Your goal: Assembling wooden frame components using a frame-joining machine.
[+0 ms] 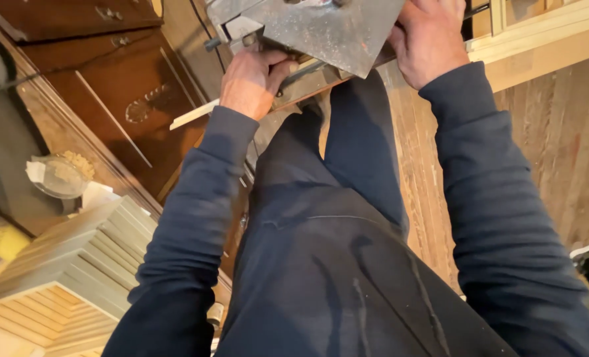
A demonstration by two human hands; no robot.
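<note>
A grey metal power tool with a flat dusty plate [321,30] rests at the top of the view, over a pale strip of wood [195,114]. My left hand [251,79] grips the tool's lower left side, fingers curled around a part of it beside a small knob. My right hand [426,39] holds the tool's right edge. Both arms are in dark blue sleeves, and my dark trousers fill the middle of the view.
Dark wooden cabinet doors [119,92] stand at upper left. A clear bowl with sawdust [59,177] and stacked pale moulding pieces [76,264] lie at lower left. Plank flooring [559,145] spreads right, with light wood trim [546,39] above.
</note>
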